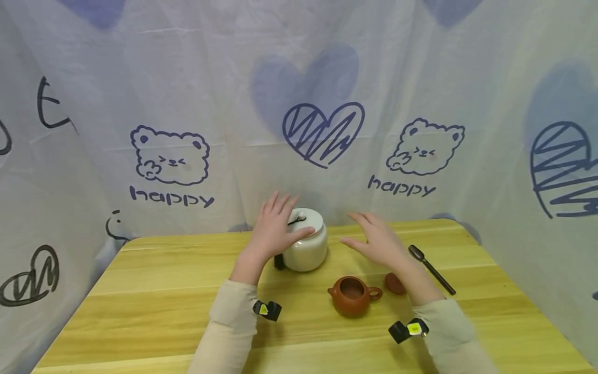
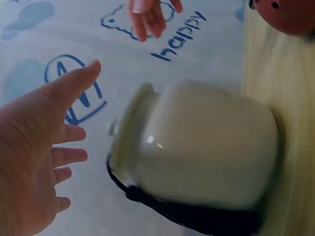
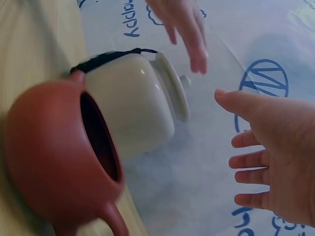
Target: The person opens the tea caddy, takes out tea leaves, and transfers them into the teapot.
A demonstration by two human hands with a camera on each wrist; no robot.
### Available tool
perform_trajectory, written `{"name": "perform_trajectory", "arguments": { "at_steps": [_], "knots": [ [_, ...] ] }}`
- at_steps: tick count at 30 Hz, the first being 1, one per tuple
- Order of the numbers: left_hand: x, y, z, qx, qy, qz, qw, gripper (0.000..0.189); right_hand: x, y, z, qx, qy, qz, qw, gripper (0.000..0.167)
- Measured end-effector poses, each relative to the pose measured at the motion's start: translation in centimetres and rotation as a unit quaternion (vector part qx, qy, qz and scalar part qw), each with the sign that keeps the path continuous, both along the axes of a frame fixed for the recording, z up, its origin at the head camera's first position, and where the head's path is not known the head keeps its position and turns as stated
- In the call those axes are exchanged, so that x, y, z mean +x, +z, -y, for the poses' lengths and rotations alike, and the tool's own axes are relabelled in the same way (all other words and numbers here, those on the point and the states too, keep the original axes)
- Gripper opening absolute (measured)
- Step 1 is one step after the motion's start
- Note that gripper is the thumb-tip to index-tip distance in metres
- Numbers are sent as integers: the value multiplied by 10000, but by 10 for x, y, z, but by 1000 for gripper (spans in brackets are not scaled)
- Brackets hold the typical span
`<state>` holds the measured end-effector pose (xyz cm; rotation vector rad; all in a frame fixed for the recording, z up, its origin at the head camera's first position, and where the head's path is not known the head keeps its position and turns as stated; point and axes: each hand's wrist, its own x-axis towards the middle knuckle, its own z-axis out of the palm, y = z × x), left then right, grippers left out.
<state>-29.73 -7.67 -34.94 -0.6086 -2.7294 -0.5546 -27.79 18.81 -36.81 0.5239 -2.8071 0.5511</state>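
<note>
Above a wood-grain table (image 1: 154, 296), a person in pale sleeves extends two bare hands around a lidded white jar (image 1: 306, 254). The left hand (image 1: 274, 231), fingers straight and thumb spread, hovers beside the jar's lid (image 1: 315, 222), grasping nothing; the left wrist view shows a gap between the two. The right hand (image 1: 377, 243), likewise empty with its fingers extended, is held in the air on the jar's other side, well apart from it. The jar stands upright toward the table's far edge, a small knob topping its lid and a black cord with a tassel (image 1: 279, 262) hanging down its left side. Nearer the person sits a reddish-brown teapot (image 1: 351, 305), uncovered, its spout to the left and its handle to the right. Just beside the handle, partly hidden by the right forearm, lies a small rounded reddish piece (image 1: 394, 283). Farther right, a dark spoon-like tool (image 1: 434, 271) rests at a slant. Behind hangs a pale cloth (image 1: 224, 78) printed with hearts, bear faces and the word "happy."
</note>
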Motion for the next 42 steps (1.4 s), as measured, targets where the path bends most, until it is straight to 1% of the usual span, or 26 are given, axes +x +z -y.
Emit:
{"name": "perform_trajectory", "arguments": {
  "at_steps": [7, 11, 13, 18, 20, 24, 29, 34, 38, 42],
  "knots": [
    [-18, -20, 3, -54, 136, 24, 9999, 94, -7, -8, 21, 73, -9, 215, 9997, 88],
    [-25, -30, 3, -76, 218, 86, 9997, 96, -10, -12, 33, 94, 23, 258, 9996, 90],
    [-27, -32, 2, -53, 285, 192, 9994, 96, -10, -13, 39, 97, 30, 333, 9994, 90],
    [-30, -35, 2, 2, 428, 401, 9983, 100, -16, -18, 53, 157, -62, 450, 9988, 90],
    [-31, -35, 2, 10, 451, 412, 9981, 101, -19, -21, 57, 199, -99, 461, 9987, 90],
    [-31, -34, 0, -3, 405, 396, 9984, 104, -22, -24, 64, 316, -142, 502, 9981, 88],
    [-32, -34, -1, -12, 341, 367, 9987, 105, -21, -25, 66, 330, -152, 501, 9981, 85],
    [-34, -36, -2, -50, 383, 252, 9989, 104, -19, -25, 67, 339, -192, 506, 9980, 85],
    [-37, -38, -1, -255, 441, 45, 9987, 103, -19, -27, 67, 453, -253, 490, 9975, 85],
    [-37, -39, -1, -360, 472, -124, 9982, 101, -18, -27, 68, 601, -334, 514, 9963, 87]
  ]
}}
